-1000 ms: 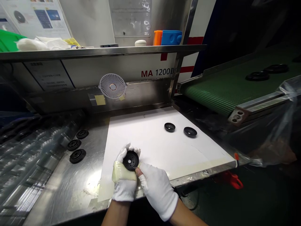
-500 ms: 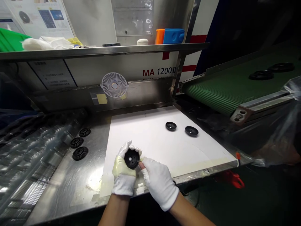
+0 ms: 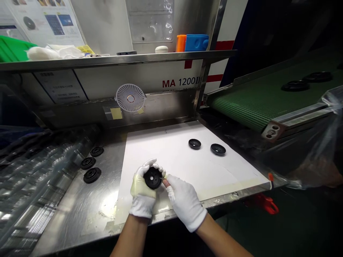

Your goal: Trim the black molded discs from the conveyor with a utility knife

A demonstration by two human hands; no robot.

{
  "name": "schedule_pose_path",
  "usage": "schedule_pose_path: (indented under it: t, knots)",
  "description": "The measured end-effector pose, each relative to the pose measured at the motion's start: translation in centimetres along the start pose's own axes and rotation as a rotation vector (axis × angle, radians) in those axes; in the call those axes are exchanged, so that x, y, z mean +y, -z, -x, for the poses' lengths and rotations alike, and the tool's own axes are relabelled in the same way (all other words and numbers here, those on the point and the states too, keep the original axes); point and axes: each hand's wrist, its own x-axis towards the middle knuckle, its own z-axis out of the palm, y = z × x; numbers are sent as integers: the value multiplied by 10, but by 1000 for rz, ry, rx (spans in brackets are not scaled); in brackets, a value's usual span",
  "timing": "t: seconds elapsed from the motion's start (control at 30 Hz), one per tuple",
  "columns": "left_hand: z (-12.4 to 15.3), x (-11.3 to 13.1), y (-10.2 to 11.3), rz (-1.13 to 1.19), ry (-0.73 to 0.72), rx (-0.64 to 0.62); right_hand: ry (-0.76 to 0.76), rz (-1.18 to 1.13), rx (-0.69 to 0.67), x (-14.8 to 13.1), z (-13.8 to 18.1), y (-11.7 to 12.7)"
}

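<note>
My left hand, in a white glove with a yellowish coated palm, is closed around the edge of a black dished disc with a centre hole and smaller holes. The disc is tilted toward me above the front of a white sheet. My right hand, white-gloved with a bare thumb tip, pinches at the disc's right rim. A thin sliver shows at its fingertips, too small to name. Two similar black discs lie apart on the sheet's right side.
On the metal bench left of the sheet sit three black ribbed discs, beside clear plastic trays. A small fan is at the back under a shelf. To the right, a green conveyor belt carries black discs.
Both hands and the held disc have shifted slightly right and up. The disc has turned a little in my left hand, and my right fingertips stay at its right rim.
</note>
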Motion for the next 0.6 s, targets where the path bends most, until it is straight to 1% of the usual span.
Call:
schedule_pose_path:
  t: [0.13, 0.27, 0.3, 0.4, 0.47, 0.6]
  knots:
    - [-8, -7, -8, 83, -59, 61, -8, -7, 15, -5, 2, -5]
    - [-12, -10, -9, 112, -123, 62, -18, 24, 28, -12, 5, -6]
    - [-11, -9, -8, 92, -117, 53, -15, 33, 33, -12, 5, -5]
    - [-6, -3, -6, -14, 0, 27, 5, 24, 47, -10, 3, 1]
    - [-4, -1, -6, -28, 43, -3, 5, 16, 55, -6, 1, 5]
    - [-6, -4, -12, 36, -47, -22, -36, 43, 75, -5, 1, 8]
